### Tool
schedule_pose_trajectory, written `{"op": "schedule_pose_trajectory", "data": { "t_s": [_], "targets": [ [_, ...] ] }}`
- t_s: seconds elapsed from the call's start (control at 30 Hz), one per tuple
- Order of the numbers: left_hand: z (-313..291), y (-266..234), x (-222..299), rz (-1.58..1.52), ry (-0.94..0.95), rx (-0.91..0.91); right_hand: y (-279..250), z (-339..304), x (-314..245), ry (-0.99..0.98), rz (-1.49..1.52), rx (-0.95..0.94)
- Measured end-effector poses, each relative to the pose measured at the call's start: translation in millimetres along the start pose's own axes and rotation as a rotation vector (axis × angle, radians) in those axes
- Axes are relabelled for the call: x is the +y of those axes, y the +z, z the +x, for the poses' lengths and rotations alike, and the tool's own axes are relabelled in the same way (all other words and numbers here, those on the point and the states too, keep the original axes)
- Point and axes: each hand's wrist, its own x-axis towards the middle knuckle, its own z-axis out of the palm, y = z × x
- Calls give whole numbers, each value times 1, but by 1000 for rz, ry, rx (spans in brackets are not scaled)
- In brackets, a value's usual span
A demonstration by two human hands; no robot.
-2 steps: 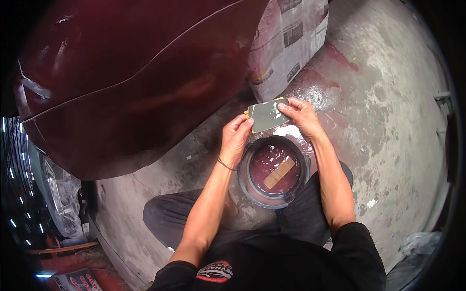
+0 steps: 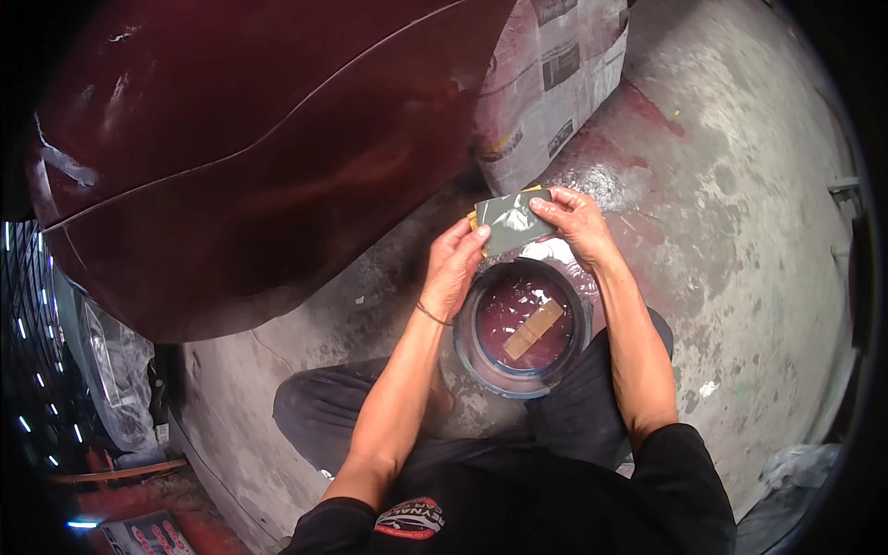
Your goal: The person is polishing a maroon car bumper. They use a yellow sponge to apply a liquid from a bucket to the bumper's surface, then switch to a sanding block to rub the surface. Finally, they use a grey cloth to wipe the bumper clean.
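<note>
A wet grey sheet that looks like sandpaper [image 2: 511, 225] is stretched between my hands, with yellow edges of something showing behind it. My left hand [image 2: 451, 263] pinches its left end, thumb on top. At the other end my right hand [image 2: 580, 225] grips it, the thumb pressed flat on the grey face and the fingers partly hidden beneath. Just below my hands stands a round dark bucket [image 2: 469, 335] of reddish water. A tan rectangular block [image 2: 534, 330] lies in that water, and neither hand touches it.
A dark red car body panel [image 2: 277, 203] fills the upper left. Newspaper masking [image 2: 555, 92] covers the part beside it. Wet reddish patches mark the concrete floor [image 2: 740, 231]. My bent legs [image 2: 324, 407] flank the bucket. Clear plastic [image 2: 120, 379] hangs at the left.
The grey sheet has tilted slightly, and the bright reflection on it has shifted and spread toward its middle. My left hand has moved a little to the right. Both hands keep their hold.
</note>
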Motion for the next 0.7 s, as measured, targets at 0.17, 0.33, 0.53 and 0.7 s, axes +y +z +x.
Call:
{"op": "schedule_pose_trajectory", "data": {
  "t_s": [0.17, 0.33, 0.53, 0.7],
  "targets": [
    [12, 18, -3, -238, -216, -189, 10, -9, 1, -65, 1, 64],
    [26, 32, 5, -168, -271, -121, -6, 2, 4, -102, -113, 202],
    [52, 62, 71, 208, -137, -122, -5, 17, 1, -134, 111, 157],
    [55, 127, 242, 1217, 927, -381, -23, 37, 39, -140, -427, 154]
  ]
}}
